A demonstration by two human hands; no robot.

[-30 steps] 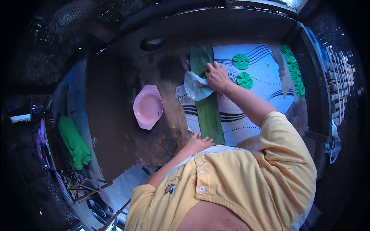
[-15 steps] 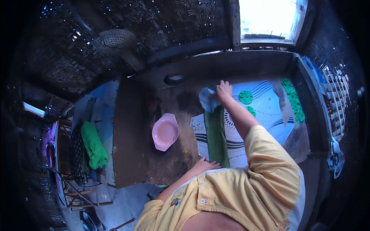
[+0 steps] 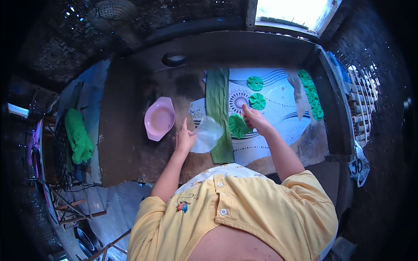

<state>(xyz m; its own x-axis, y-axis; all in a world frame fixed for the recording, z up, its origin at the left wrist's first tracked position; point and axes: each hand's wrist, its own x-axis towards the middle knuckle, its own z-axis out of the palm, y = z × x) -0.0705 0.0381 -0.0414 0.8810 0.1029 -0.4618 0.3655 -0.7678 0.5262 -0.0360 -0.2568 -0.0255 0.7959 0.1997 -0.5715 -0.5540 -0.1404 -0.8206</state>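
My left hand (image 3: 185, 140) is closed at the edge of a clear plastic sheet (image 3: 207, 135), which hangs over the table beside a long green leaf-like strip (image 3: 217, 104). To the right of that strip, my right hand (image 3: 256, 120) pinches a bright green, ruffled round piece (image 3: 238, 126) by its right side. Two flat green pleated rounds, one farther (image 3: 255, 83) and one nearer (image 3: 257, 101), lie on the white patterned sheet (image 3: 272, 126) just beyond my right hand. A pink bowl (image 3: 160, 118) with two tabs stands left of my left hand.
A row of green pleated rounds (image 3: 311, 95) lies along the table's right side, by a raised wooden edge (image 3: 335, 95). At the back is a dark ring-shaped object (image 3: 173, 59). A green cloth bundle (image 3: 78, 136) sits far left. A plastic bag with scissors (image 3: 359, 165) hangs right.
The plastic has come from the strip's far end to my left hand. My right hand has drawn back nearer and now holds a green ruffled round. The view has shifted.
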